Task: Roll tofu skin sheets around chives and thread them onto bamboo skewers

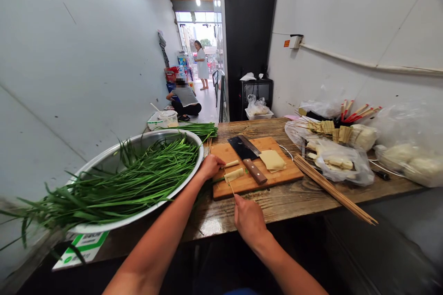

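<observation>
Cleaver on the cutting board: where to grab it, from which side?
Grip the cleaver by its brown wooden handle, which points toward the person at the board's near-right. Come from above and the near side with the right hand, the closer one, though it pinches a thin skewer now. The dark blade lies flat, pointing away; the tofu sheet lies just right of it, so stay on the handle.

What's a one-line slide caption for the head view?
Left hand holds a tofu-skin roll on the cutting board; right hand pushes a bamboo skewer into another.
</observation>
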Demonstrator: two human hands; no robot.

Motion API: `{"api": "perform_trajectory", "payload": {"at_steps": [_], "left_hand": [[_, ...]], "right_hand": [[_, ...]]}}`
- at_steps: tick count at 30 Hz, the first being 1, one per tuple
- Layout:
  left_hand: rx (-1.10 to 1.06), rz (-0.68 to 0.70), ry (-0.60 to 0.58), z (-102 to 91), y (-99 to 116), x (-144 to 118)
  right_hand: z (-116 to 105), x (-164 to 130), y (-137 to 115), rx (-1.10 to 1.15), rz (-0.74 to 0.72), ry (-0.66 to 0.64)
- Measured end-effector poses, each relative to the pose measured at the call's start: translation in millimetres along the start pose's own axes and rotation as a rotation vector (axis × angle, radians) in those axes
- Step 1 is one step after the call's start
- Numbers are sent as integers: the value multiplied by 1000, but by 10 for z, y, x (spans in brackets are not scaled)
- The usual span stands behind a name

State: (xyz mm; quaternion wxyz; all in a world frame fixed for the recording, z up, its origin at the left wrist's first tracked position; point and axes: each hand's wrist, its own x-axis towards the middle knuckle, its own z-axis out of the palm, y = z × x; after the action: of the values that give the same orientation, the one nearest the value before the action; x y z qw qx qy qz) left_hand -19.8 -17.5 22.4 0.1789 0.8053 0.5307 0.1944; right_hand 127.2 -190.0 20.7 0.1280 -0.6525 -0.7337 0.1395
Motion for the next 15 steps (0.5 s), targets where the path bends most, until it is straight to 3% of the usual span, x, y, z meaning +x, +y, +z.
{"api": "perform_trajectory", "payload": {"at_steps": [15], "left_hand": [[39,21,-29,-24,22,-18]], "right_hand": [[-13,229,-76,26,34,21]]}}
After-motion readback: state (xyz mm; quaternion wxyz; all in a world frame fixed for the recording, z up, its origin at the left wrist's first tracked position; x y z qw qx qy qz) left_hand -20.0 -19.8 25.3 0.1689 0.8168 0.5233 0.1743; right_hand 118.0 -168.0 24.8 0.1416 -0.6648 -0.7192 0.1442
